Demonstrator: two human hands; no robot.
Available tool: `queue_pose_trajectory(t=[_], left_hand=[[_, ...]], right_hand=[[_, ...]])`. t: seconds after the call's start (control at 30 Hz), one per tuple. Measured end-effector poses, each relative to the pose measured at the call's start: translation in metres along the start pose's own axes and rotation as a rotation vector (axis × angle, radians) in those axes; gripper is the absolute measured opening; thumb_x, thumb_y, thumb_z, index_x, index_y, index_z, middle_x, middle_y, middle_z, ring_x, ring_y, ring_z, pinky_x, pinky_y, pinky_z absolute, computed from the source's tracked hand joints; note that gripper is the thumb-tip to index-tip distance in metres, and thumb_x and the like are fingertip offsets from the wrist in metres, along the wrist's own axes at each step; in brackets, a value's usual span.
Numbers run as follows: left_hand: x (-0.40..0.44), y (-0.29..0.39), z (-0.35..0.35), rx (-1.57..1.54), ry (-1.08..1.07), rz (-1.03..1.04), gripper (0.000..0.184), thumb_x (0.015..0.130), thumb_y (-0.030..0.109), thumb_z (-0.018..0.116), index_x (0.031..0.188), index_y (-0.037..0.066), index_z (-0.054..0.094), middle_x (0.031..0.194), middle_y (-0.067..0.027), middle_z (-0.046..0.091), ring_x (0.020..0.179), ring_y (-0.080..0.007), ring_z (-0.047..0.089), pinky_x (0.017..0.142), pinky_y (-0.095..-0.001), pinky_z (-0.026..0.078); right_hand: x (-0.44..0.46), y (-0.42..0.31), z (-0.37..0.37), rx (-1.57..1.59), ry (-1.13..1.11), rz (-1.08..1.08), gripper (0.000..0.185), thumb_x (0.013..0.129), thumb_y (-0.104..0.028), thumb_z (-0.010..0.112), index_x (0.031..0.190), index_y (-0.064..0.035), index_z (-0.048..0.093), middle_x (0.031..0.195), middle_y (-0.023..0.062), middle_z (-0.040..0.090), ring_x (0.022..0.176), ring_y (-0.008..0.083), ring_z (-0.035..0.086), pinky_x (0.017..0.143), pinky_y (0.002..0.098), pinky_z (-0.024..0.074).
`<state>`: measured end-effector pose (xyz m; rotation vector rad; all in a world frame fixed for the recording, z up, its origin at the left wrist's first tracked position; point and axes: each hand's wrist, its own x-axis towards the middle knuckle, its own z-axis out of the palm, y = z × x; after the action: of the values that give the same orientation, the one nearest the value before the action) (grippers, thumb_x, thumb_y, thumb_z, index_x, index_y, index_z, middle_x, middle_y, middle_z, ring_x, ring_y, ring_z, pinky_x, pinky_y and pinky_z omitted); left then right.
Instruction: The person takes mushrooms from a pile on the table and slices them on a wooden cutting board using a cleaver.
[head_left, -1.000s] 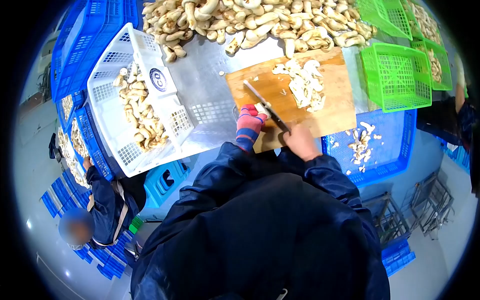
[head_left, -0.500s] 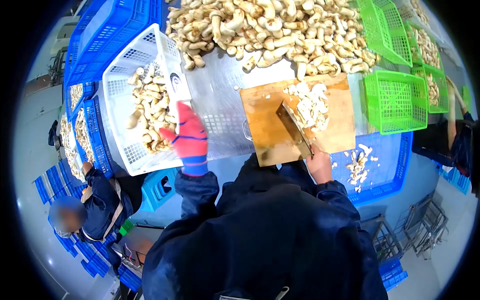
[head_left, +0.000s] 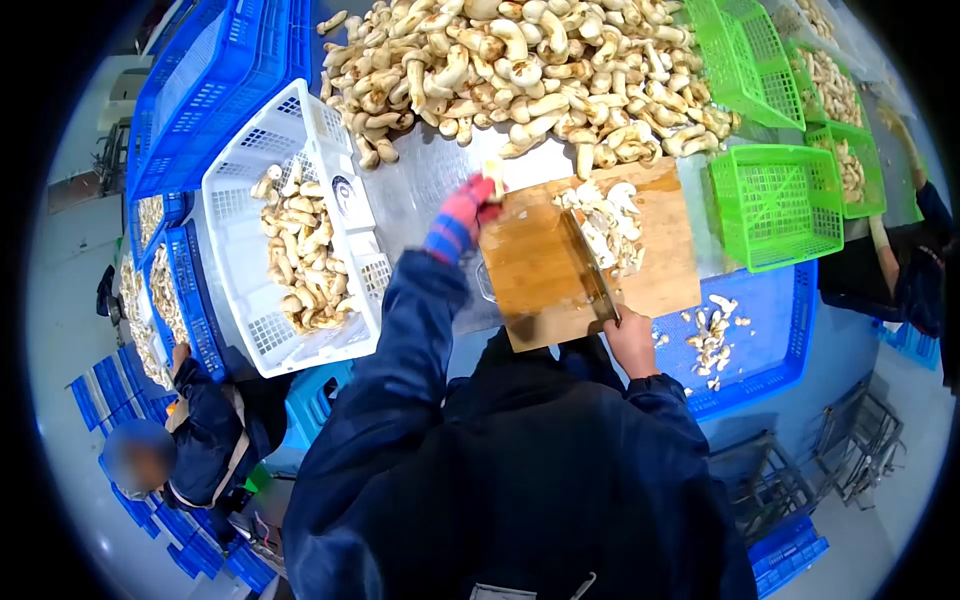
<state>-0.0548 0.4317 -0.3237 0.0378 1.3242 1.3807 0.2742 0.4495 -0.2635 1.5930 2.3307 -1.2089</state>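
My left hand [head_left: 468, 210], in a red and blue glove, is closed on a pale mushroom [head_left: 494, 176] at the upper left corner of the wooden cutting board [head_left: 545, 285]. My right hand [head_left: 631, 342] is bare and wrapped round the handle of a cleaver [head_left: 592, 262], whose blade rests on the board. Against the blade's right side lie cut mushroom pieces [head_left: 615, 222]. A large heap of whole mushrooms [head_left: 530, 75] covers the table beyond the board.
A white basket [head_left: 232, 180] with whole mushrooms stands on the left, near stacked blue crates [head_left: 215, 85]. Green baskets [head_left: 780, 210] are on the right. Below the board's right side, a blue crate [head_left: 745, 390] contains mushroom scraps. Other people [head_left: 205, 450] are at both sides.
My left hand has moved right from beside the white basket to the board's upper left corner, now with a mushroom in its fingers. My right hand keeps its hold on the cleaver.
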Motion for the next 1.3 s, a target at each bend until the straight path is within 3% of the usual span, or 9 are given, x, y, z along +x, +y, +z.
queue_pose_trajectory(t=[0.17, 0.3, 0.43, 0.53, 0.77, 0.87, 0.93, 1.0, 1.3], left_hand=[[-0.075, -0.081, -0.007, -0.543, -0.391, -0.304, 0.044, 0.093, 0.023, 0.043, 0.129, -0.002, 0.034, 0.112, -0.0189, 0.054, 0.095, -0.0311, 0.059, 0.072, -0.0334, 0.055], [-0.097, -0.101, 0.028, -0.323, -0.018, -0.287, 0.039, 0.093, 0.022, 0.044, 0.128, 0.005, 0.038, 0.106, -0.0159, 0.057, 0.087, -0.028, 0.062, 0.068, -0.0314, 0.054], [-0.101, -0.116, 0.027, 1.2, 0.181, 0.161, 0.027, 0.089, 0.013, 0.049, 0.114, 0.003, 0.047, 0.081, -0.006, 0.06, 0.06, -0.0132, 0.057, 0.05, -0.024, 0.045], [-0.101, -0.121, 0.031, 0.645, 0.32, 0.036, 0.027, 0.083, 0.015, 0.058, 0.107, 0.004, 0.052, 0.074, -0.0062, 0.061, 0.059, -0.0149, 0.058, 0.052, -0.0276, 0.047], [-0.094, -0.122, 0.034, 0.699, 0.363, -0.047, 0.033, 0.074, 0.018, 0.068, 0.098, 0.002, 0.052, 0.074, -0.0071, 0.061, 0.057, -0.0164, 0.058, 0.054, -0.0295, 0.048], [-0.086, -0.145, 0.013, 0.529, 0.101, 0.166, 0.025, 0.081, 0.021, 0.057, 0.1, 0.004, 0.055, 0.088, -0.011, 0.061, 0.075, -0.0205, 0.06, 0.066, -0.0324, 0.048], [-0.09, -0.136, 0.008, 1.516, 0.086, 0.446, 0.028, 0.084, 0.023, 0.049, 0.105, 0.006, 0.057, 0.103, -0.0111, 0.06, 0.094, -0.0262, 0.057, 0.078, -0.0343, 0.046], [-0.066, -0.191, -0.033, 1.113, 0.137, 0.343, 0.029, 0.083, 0.022, 0.05, 0.107, 0.008, 0.057, 0.105, -0.0106, 0.06, 0.097, -0.0284, 0.055, 0.081, -0.0346, 0.045], [-0.089, -0.128, 0.017, 1.641, 0.118, 0.333, 0.025, 0.077, 0.019, 0.056, 0.098, 0.006, 0.059, 0.097, -0.0133, 0.061, 0.093, -0.0307, 0.057, 0.075, -0.0361, 0.047]], right_hand=[[0.0, -0.022, -0.004, 0.15, -0.141, 0.067, 0.025, 0.07, -0.016, 0.054, 0.086, 0.001, 0.062, 0.076, 0.0259, 0.059, 0.077, 0.0412, 0.057, 0.071, 0.0458, 0.046], [0.001, -0.027, 0.01, 0.191, -0.154, -0.004, 0.025, 0.071, -0.017, 0.054, 0.085, 0.0031, 0.061, 0.076, 0.0274, 0.058, 0.078, 0.042, 0.057, 0.073, 0.0462, 0.0452], [-0.006, -0.034, 0.021, 0.101, -0.194, -0.044, 0.026, 0.071, -0.017, 0.054, 0.086, 0.0034, 0.061, 0.076, 0.0279, 0.058, 0.078, 0.0426, 0.056, 0.073, 0.0465, 0.0448], [-0.004, -0.035, 0.02, 0.136, -0.218, -0.052, 0.026, 0.072, -0.017, 0.054, 0.086, 0.0034, 0.061, 0.076, 0.0277, 0.058, 0.078, 0.0424, 0.057, 0.073, 0.0464, 0.045], [-0.02, -0.043, 0.011, 0.122, -0.217, -0.134, 0.025, 0.073, -0.014, 0.053, 0.089, 0.0055, 0.057, 0.071, 0.0273, 0.058, 0.074, 0.0422, 0.057, 0.069, 0.0476, 0.0459], [-0.04, -0.054, 0.009, -0.017, -0.254, -0.118, 0.031, 0.074, -0.012, 0.052, 0.098, 0.0077, 0.051, 0.069, 0.0265, 0.058, 0.069, 0.0421, 0.058, 0.064, 0.0482, 0.047], [-0.05, -0.051, 0.011, -0.054, -0.3, -0.135, 0.044, 0.074, -0.011, 0.051, 0.111, 0.0104, 0.041, 0.068, 0.0245, 0.059, 0.063, 0.0401, 0.059, 0.059, 0.047, 0.0483], [-0.059, -0.052, 0.006, -0.081, -0.333, -0.093, 0.046, 0.075, -0.012, 0.052, 0.114, 0.0105, 0.041, 0.068, 0.0236, 0.06, 0.062, 0.0387, 0.06, 0.057, 0.0462, 0.0485], [-0.061, -0.044, -0.021, -0.177, -0.377, -0.042, 0.034, 0.075, -0.014, 0.055, 0.103, 0.0033, 0.049, 0.061, 0.019, 0.059, 0.058, 0.0357, 0.061, 0.053, 0.0453, 0.0489]])
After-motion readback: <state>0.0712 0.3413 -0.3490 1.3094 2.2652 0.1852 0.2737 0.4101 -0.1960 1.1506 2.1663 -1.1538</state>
